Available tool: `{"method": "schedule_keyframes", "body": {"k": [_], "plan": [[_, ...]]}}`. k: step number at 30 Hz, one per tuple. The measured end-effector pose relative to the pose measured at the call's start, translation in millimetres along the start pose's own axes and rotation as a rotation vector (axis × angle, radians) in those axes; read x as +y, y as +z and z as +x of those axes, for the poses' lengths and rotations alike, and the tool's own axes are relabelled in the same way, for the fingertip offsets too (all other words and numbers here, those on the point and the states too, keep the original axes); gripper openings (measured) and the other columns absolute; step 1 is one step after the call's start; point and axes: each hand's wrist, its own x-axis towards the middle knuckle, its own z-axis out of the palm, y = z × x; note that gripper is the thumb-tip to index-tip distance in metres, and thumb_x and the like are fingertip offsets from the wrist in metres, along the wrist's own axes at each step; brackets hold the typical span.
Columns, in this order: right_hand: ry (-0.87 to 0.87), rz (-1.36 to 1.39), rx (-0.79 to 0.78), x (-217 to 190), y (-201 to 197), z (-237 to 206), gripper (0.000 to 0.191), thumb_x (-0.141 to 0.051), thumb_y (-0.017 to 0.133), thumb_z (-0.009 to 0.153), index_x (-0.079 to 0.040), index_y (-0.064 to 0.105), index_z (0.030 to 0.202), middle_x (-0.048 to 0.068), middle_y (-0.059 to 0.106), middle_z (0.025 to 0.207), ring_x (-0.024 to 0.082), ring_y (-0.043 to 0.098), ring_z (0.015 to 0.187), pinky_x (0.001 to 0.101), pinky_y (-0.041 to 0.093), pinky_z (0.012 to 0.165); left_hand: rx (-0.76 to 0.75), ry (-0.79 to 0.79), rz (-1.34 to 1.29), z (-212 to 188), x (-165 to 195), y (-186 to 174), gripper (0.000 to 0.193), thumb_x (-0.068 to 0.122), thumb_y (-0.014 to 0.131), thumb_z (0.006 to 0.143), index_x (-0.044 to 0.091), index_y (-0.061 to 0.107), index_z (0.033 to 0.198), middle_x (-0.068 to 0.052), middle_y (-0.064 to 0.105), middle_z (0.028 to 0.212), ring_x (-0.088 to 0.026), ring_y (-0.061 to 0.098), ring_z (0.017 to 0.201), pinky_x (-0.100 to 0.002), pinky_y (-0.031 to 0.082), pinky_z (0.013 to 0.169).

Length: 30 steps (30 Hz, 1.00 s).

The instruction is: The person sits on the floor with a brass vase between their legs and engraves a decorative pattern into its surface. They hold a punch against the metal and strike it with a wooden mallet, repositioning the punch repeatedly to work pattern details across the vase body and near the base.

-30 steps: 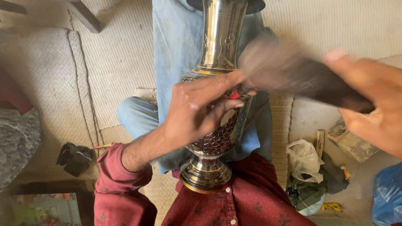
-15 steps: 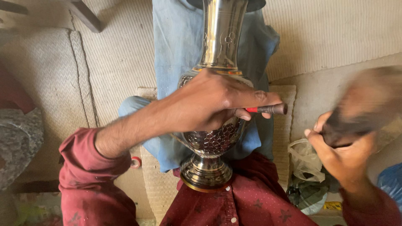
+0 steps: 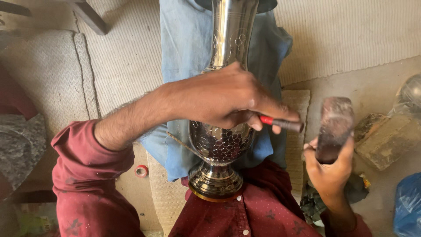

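The vase (image 3: 219,149) lies in the lap on blue cloth (image 3: 184,57). The left hand (image 3: 228,98) grips a punch (image 3: 280,123) against it; the right hand (image 3: 329,169) clutches a mallet (image 3: 335,127) (raised nearby). A glancing blow might skid the punch, scarring the metal.

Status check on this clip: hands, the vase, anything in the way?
Left hand grips a red-banded chisel against the metal vase. Right hand holds a wooden mallet beside it. Nothing between mallet and chisel.

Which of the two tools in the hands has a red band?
The thin metal punch in the left hand has it. The wooden mallet in the right hand is thick, brown and unbanded.
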Motion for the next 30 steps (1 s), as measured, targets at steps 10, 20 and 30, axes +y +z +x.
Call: {"method": "schedule_keyframes", "body": {"k": [10,20,30], "plan": [[-0.418,-0.202,0.191,-24,-5,15,0.076,0.016,0.076,0.077,-0.008,0.029,0.131,0.014,0.059,0.092,0.024,0.062,0.079,0.0375,0.055,0.071,-0.147,0.114,-0.111,5,-4,-8,0.052,0.014,0.071,0.093,0.022,0.06,0.143,0.001,0.08,0.115,-0.014,0.078,0.091,-0.035,0.058,0.07],[-0.219,-0.052,0.071,-21,-9,13,0.033,0.005,0.076,0.098,-0.002,0.048,0.115,0.011,0.06,0.098,0.019,0.06,0.08,0.0301,0.051,0.076,-0.047,0.081,0.015,-3,4,-6,0.052,0.014,0.074,0.091,0.025,0.063,0.141,0.001,0.08,0.108,-0.017,0.077,0.091,-0.038,0.056,0.068],[-0.114,0.285,0.057,-42,22,10,0.074,0.012,0.074,0.096,-0.005,0.024,0.148,0.013,0.061,0.102,0.02,0.064,0.088,0.0312,0.058,0.084,0.466,-0.021,-0.131,-29,23,-16,0.046,-0.003,0.071,0.1,0.009,0.054,0.142,-0.004,0.072,0.124,-0.016,0.075,0.118,-0.028,0.063,0.098]]}}
